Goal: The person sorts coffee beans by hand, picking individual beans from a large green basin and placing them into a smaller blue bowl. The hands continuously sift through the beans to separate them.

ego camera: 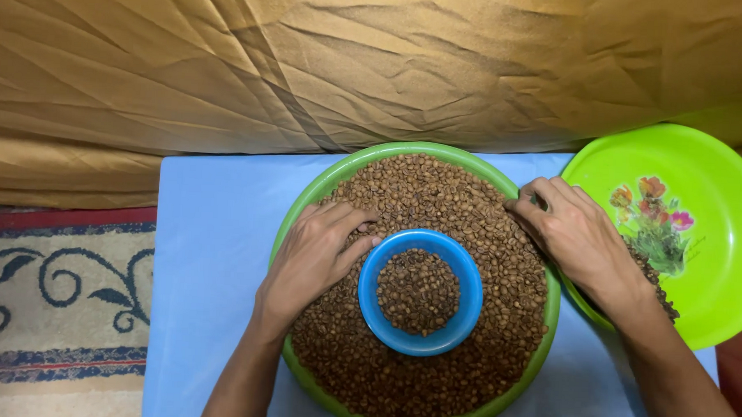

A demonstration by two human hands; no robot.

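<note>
A big green basin [316,187] full of brown beans [437,198] stands on a light blue sheet. A small blue bowl [463,273] with more beans in it rests on the pile at the middle. My left hand [316,256] lies flat on the beans just left of the blue bowl, thumb touching its rim, fingers slightly curled. My right hand [572,232] rests on the beans at the basin's right rim, fingers bent and pressed into the pile. Neither hand visibly grips anything.
A bright green plate [698,269] with a flower picture sits to the right, with a few beans at its left side. Crumpled golden-brown cloth [310,67] hangs behind. A patterned rug [55,296] lies to the left of the blue sheet [214,228].
</note>
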